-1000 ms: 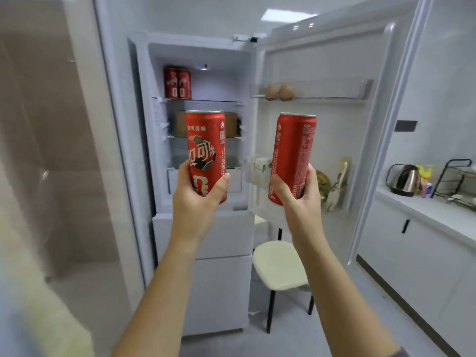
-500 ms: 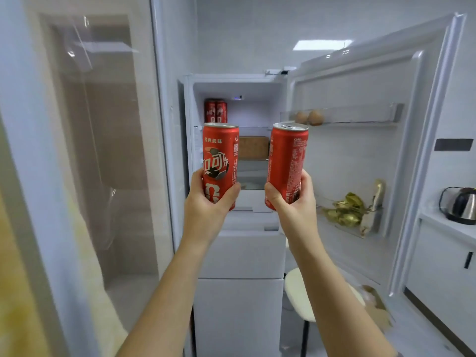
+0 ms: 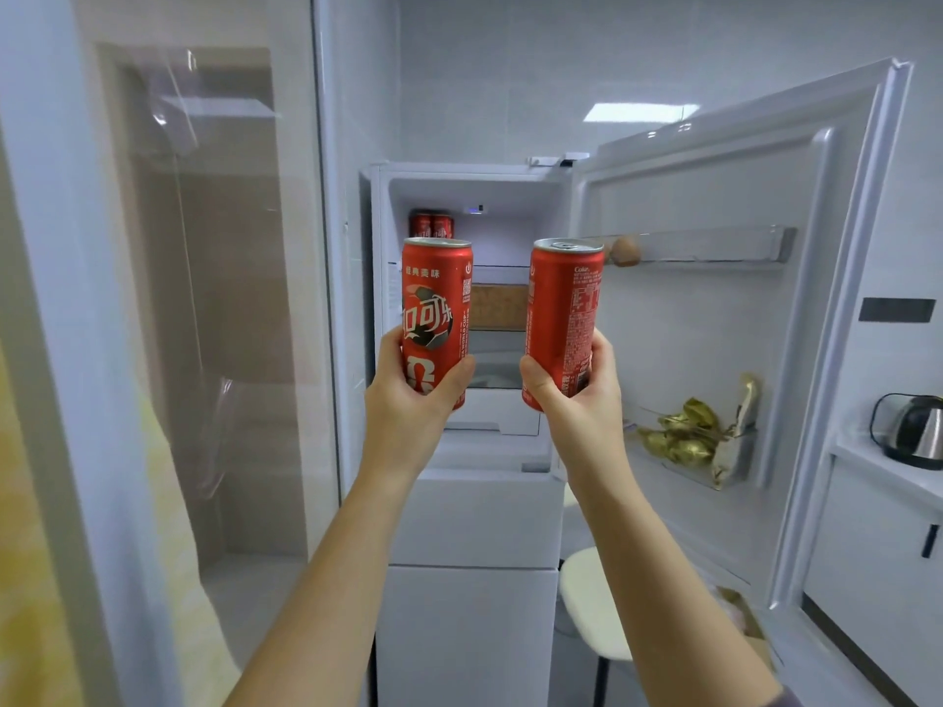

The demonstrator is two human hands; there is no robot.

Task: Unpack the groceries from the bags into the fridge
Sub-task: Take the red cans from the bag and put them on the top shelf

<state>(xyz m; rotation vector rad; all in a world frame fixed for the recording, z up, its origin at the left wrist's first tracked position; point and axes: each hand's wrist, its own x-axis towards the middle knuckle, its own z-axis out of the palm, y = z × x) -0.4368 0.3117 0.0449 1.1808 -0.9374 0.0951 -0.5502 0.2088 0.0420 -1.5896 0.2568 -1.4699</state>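
A: Head view. Hands?
B: Left hand (image 3: 408,408) wrapped round the lower half of a red cola can (image 3: 433,298), thumb across the front, can upright. Right hand (image 3: 579,400) grasps a second red can (image 3: 564,308) the same way, small-print side toward the camera. Both are raised side by side, with a clear gap between the cans.
A: Where relative to the fridge?
B: In front of the open fridge (image 3: 469,528), level with its middle shelves (in the air, on no shelf). Upper door (image 3: 714,339) is swung wide to the right. The two lower fridge compartments are closed.
A: Contents?
B: Top shelf: two stored red cans (image 3: 431,226), back left, touching each other. Shelf below: brown cardboard box (image 3: 497,306), showing between the two held cans. Door top rack: an egg (image 3: 625,250) just right of the second red can. Could be two, the can covers that spot. Door lower bin: gold-wrapped items (image 3: 678,436), with a pale packet (image 3: 735,441) leaning upright beside them.
A: Rest of the room?
B: Cream stool (image 3: 592,599) low down between the fridge body and the door. Kettle (image 3: 916,431) on the white surface (image 3: 888,474), far right. Glass panel (image 3: 204,298) fills the left side, reflecting a ceiling light.
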